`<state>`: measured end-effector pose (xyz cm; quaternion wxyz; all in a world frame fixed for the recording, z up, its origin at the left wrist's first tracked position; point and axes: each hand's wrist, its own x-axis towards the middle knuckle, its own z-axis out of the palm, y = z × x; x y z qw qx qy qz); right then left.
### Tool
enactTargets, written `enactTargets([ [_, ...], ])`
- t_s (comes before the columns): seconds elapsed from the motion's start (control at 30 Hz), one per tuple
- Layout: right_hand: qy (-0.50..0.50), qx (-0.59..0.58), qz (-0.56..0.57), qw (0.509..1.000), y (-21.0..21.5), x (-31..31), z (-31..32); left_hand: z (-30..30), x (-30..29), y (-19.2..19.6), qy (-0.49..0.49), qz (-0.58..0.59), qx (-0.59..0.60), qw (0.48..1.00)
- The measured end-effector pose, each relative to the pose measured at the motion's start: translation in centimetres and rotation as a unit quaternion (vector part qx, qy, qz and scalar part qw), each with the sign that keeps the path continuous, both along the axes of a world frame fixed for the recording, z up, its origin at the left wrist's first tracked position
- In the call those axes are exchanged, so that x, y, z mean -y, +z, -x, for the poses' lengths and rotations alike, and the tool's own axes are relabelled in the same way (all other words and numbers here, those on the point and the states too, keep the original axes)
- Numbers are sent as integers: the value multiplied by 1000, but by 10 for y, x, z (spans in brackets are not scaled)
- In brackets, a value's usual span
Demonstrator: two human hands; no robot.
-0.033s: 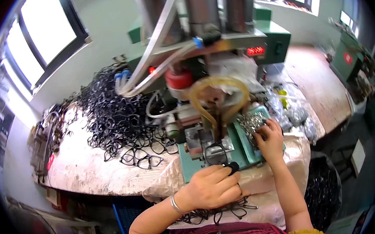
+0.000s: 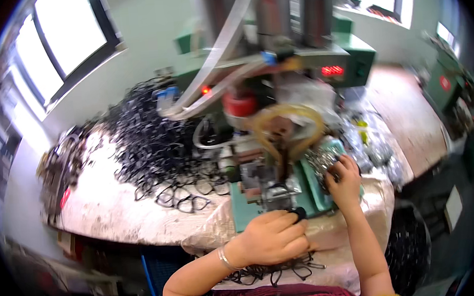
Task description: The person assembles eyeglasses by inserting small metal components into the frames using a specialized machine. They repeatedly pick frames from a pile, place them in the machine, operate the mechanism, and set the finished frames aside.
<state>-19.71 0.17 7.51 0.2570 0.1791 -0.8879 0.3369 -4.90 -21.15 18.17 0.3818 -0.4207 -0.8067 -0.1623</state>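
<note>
My left hand point(image 2: 275, 238), with a bracelet at its wrist, is curled at the front of the green machine base point(image 2: 248, 216). It holds a black eyeglass frame point(image 2: 276, 191) whose outline is blurred beneath the machine's head. A black cover point(image 2: 298, 214) sits on one of its fingertips. My right hand point(image 2: 347, 186) reaches into the green tray point(image 2: 320, 200) at the right of the base, fingers bent among small shiny metal parts point(image 2: 320, 161). What lies between those fingers is too small to make out.
A big pile of black eyeglass frames point(image 2: 152, 132) covers the table's left. More frames point(image 2: 280, 271) lie near my lap. Clear bags point(image 2: 379, 147) stand right of the tray. Hoses point(image 2: 208, 67) and a yellow tube loop point(image 2: 306, 112) hang about the machine. A blue crate point(image 2: 163, 268) sits below.
The whole view has shifted slightly, so the machine and table appear a little further right and lower. Both hands keep nearly the same places, and the right one stays at the tray.
</note>
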Motion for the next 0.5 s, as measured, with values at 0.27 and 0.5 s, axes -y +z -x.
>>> enactTargets([
  [0.27, -17, -67, 34, 997, -9, -13, -15, -83, 35, -25, 210, -174, -32, 962],
  [0.5, 15, 21, 175, 984, -10, -20, -5, -104, 136, 36, 454, -364, -144, 800],
])
